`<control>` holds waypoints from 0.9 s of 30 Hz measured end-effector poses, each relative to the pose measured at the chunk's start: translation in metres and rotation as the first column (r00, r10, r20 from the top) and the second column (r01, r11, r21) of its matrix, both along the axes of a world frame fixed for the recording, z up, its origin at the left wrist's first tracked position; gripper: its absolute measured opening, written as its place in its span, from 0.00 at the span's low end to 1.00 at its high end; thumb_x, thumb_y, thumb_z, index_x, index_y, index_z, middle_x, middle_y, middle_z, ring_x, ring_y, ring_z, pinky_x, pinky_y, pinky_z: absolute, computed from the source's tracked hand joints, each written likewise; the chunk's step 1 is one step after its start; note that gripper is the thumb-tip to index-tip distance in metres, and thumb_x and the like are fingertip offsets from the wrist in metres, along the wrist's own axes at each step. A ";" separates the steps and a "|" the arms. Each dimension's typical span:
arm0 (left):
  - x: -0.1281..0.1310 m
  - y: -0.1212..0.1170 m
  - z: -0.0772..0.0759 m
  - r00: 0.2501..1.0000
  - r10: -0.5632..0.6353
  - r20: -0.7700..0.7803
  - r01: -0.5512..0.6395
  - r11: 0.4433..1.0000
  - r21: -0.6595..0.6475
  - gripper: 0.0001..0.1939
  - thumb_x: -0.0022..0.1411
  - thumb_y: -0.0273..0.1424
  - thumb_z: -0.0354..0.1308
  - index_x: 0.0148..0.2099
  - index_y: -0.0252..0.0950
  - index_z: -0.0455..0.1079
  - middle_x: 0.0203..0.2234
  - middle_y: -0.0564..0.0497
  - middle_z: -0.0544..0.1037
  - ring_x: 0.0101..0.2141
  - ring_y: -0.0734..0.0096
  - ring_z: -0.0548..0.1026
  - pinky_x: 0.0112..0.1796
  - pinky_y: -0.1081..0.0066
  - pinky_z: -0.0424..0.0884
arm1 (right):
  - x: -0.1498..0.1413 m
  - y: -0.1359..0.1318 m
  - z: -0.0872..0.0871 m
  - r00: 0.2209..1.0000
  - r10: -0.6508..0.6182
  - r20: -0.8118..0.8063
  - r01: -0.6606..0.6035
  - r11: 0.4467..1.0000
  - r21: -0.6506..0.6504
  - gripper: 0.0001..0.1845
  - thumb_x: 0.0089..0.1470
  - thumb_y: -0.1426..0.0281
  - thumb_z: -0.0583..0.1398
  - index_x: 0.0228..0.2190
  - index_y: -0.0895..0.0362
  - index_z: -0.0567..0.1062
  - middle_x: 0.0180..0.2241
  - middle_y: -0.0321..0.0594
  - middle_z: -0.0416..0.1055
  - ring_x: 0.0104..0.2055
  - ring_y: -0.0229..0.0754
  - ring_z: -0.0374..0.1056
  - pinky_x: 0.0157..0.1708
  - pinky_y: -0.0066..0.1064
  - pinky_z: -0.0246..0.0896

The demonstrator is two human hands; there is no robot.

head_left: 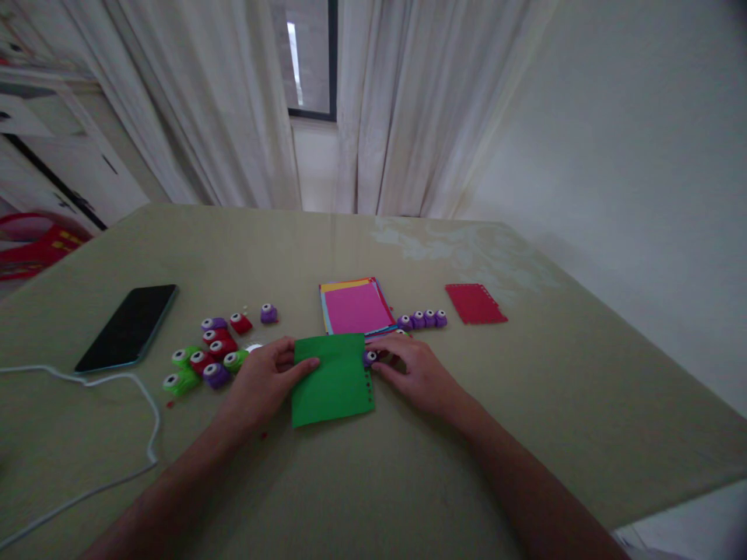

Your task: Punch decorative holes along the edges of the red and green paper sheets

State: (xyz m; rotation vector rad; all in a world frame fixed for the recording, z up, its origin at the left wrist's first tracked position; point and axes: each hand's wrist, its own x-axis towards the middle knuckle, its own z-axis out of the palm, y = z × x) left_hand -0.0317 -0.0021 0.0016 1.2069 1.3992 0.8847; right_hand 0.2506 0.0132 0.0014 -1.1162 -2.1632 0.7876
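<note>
A green sheet of paper (331,385) with a row of holes down its right edge is held up in front of me. My left hand (265,379) grips its left side, thumb on the front and fingers behind. At the right edge, my right hand (417,369) pinches a small purple one-eyed figure (370,358) against the sheet. Just beyond that hand, several purple one-eyed figures (429,319) stand in a row. A stack of coloured paper (357,306), pink on top, lies behind the green sheet, which hides its near side.
Red, green and purple one-eyed figures (217,350) cluster left of my left hand, with a lone purple one (269,313) behind. Further left are a phone (128,327) and a white cable (152,420). Red paper with a holed edge (475,303) lies at the right.
</note>
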 end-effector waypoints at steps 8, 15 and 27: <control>0.002 0.002 0.002 1.000 -0.005 -0.014 0.005 1.000 -0.003 0.14 0.55 0.41 0.73 0.38 0.39 0.78 0.36 0.45 0.89 0.39 0.49 0.88 0.41 0.58 0.85 | 0.001 0.001 -0.001 1.000 0.023 -0.004 -0.023 0.999 0.023 0.13 0.69 0.69 0.63 0.52 0.53 0.82 0.52 0.47 0.82 0.55 0.50 0.77 0.58 0.46 0.69; 0.002 0.002 0.002 1.000 0.003 -0.020 -0.003 1.000 -0.008 0.14 0.54 0.41 0.73 0.39 0.39 0.79 0.38 0.44 0.89 0.39 0.49 0.88 0.40 0.59 0.85 | 0.000 0.001 0.001 1.000 0.018 -0.012 -0.018 1.000 0.010 0.12 0.69 0.68 0.64 0.51 0.54 0.82 0.51 0.47 0.83 0.54 0.49 0.77 0.57 0.44 0.70; 0.007 0.002 0.007 0.999 0.020 -0.033 -0.021 0.999 -0.030 0.14 0.52 0.39 0.74 0.38 0.39 0.79 0.36 0.44 0.89 0.39 0.48 0.88 0.39 0.59 0.85 | -0.001 0.001 0.000 0.999 0.036 -0.004 -0.036 0.999 0.023 0.12 0.69 0.65 0.64 0.51 0.53 0.83 0.51 0.46 0.83 0.54 0.49 0.77 0.56 0.43 0.70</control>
